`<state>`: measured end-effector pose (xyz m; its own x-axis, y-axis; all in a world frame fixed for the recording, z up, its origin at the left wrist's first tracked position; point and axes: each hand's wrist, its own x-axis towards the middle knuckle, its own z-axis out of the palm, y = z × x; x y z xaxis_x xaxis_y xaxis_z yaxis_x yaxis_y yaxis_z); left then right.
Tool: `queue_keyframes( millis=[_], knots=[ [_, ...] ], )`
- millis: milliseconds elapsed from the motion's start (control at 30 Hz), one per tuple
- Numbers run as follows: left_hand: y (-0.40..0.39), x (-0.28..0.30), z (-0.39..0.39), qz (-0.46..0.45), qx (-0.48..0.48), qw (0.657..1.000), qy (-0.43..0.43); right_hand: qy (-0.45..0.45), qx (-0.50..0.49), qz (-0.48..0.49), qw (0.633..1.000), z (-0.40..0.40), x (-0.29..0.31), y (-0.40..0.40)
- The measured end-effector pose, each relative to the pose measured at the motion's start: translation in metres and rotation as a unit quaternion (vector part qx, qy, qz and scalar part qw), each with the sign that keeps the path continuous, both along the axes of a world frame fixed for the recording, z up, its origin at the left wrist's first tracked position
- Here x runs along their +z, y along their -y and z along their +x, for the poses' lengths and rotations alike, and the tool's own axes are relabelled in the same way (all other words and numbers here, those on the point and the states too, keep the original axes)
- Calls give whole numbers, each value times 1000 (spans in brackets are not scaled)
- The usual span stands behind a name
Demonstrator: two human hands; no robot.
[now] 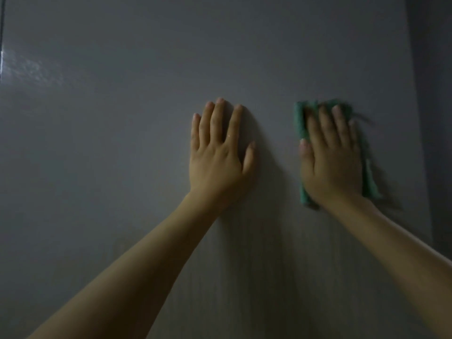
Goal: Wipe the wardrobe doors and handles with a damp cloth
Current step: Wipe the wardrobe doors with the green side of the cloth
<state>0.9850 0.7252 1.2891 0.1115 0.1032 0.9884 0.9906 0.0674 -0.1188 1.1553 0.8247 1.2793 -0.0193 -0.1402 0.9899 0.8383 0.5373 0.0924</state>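
Head view: green cloth (302,133), folded, flat against grey wardrobe door (122,143), right of centre. Right hand (330,157) presses it, fingers straight. Left hand (217,152) spread flat on door beside.

Grey glossy wardrobe door (122,167) fills view; green cloth (300,123) flat against it right of centre, bare palm (217,157) beside.

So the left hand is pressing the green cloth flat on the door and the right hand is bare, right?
No, the hands are swapped. The head view shows the right hand pressing the green cloth flat on the door, while the left hand is bare, resting flat on the door beside it.
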Motion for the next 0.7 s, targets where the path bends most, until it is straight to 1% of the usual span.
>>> queue_keyframes(
  millis=[67, 133, 167, 200, 233, 300, 333, 367, 433, 500, 567, 633, 667, 700],
  knots=[
    [-2, -2, -1, -1, 9, 1000, -5, 100, 1, 26, 995, 3, -31, 2],
    [-5, -5, -2, -6, 30, 999, -14, 165, 9, 39, 985, 17, -38, -2],
    [-6, -5, -2, -2, 36, 999, -18, 167, 8, 45, 985, 24, -32, -6],
    [-7, -4, -2, 0, 39, 999, -20, 147, 4, 47, 988, 30, -23, -11],
    [-7, -3, -2, 1, 40, 999, -22, 108, 0, 42, 993, 35, -12, -16],
    [-7, -2, -2, 6, 38, 999, -21, 22, 10, -10, 1000, 47, 10, -22],
    [-6, -2, -2, 6, 35, 999, -18, -7, 18, -41, 999, 51, 17, -24],
    [-6, -2, -1, 4, 33, 999, -17, -27, 22, -58, 998, 52, 19, -24],
    [-5, -2, -1, 0, 31, 999, -18, -47, 14, -53, 997, 43, 7, -19],
    [-4, -2, -1, 3, 34, 999, -19, -13, 2, -18, 1000, 28, -22, -12],
    [-3, -1, 2, 2, 31, 999, -9, 75, 3, 9, 997, 22, -50, -8],
    [-2, 0, 12, -14, 8, 1000, 24, 143, 8, 17, 989, 36, -53, -9],
    [-3, 1, 18, -21, -8, 999, 41, 149, 3, 19, 989, 45, -48, -13],
    [-4, 1, 26, -25, -24, 998, 48, 131, -5, 16, 991, 54, -40, -18]
  ],
)
